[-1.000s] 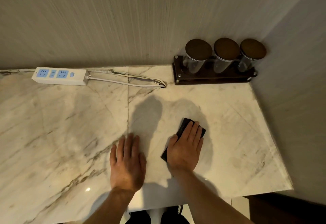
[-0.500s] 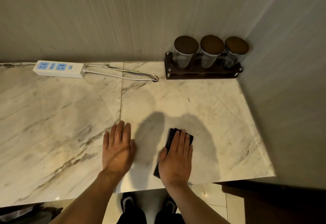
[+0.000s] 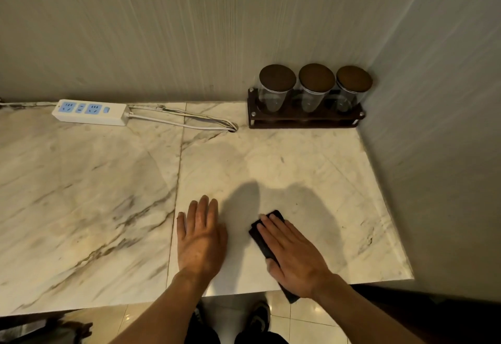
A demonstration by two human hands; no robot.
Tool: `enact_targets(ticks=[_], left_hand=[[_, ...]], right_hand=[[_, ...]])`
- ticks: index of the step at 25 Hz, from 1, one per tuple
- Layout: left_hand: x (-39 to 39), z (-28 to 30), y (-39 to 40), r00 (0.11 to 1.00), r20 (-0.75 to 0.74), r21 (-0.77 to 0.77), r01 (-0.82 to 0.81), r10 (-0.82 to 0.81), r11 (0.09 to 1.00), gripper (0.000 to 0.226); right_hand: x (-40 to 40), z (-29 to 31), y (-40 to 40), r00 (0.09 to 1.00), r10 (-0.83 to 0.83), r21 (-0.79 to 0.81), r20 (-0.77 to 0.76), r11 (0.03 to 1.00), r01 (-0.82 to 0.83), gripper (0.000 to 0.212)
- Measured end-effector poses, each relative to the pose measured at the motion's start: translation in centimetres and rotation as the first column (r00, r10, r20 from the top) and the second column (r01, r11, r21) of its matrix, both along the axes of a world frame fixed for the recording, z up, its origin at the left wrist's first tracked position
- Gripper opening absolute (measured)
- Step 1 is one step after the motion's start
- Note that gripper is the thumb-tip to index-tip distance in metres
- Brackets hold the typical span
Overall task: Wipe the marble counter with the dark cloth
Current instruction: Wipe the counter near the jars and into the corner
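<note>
The marble counter is white with brown veins and fills the lower half of the view. My right hand lies flat on the dark cloth, pressing it onto the marble near the front edge. The cloth is folded; one corner shows beyond my fingertips and the other end hangs over the counter's front edge under my wrist. My left hand rests palm down on the bare marble just left of the cloth, fingers together, holding nothing.
A white power strip with its cable lies along the back wall. A dark wooden rack holding three glass jars with brown lids stands in the back right corner. A side wall bounds the counter on the right.
My right hand has drawn the cloth back toward the front edge and turned so its fingers point up-left. The cloth's end now hangs over the edge. My left hand stays flat on the marble.
</note>
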State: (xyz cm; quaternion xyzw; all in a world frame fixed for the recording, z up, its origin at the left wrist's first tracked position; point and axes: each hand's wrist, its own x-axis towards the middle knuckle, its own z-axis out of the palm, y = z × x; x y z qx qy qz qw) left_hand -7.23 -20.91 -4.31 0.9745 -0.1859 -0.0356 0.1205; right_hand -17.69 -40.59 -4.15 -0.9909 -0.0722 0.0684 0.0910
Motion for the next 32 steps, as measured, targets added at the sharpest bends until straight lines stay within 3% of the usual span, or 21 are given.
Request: enact_targets(ticks=[6, 13, 24, 32], left_hand=[[-0.6, -0.8, -1.1, 1.000, -0.013, 0.043, -0.019, 0.020, 0.999, 0.059], [-0.5, -0.6, -1.3, 0.998, -0.031, 0.069, -0.044, 0.046, 0.997, 0.061], [-0.3, -0.5, -1.6, 0.991, -0.108, 0.162, -0.065, 0.083, 0.985, 0.064], [-0.2, -0.4, -1.8, 0.988, -0.122, 0.159, -0.075, 0.095, 0.984, 0.063]], right_hand=[[2.4, 0.3, -2.8, 0.986, 0.152, -0.017, -0.073, 0.988, -0.153, 0.070], [6.8, 0.3, -5.0, 0.987, 0.147, 0.004, -0.072, 0.989, -0.147, 0.070], [14.7, 0.2, -7.7, 1.000, -0.018, -0.057, -0.008, 0.998, 0.018, 0.067], [17.8, -0.2, -7.9, 0.953, -0.304, -0.031, -0.005, 0.952, 0.304, 0.065]])
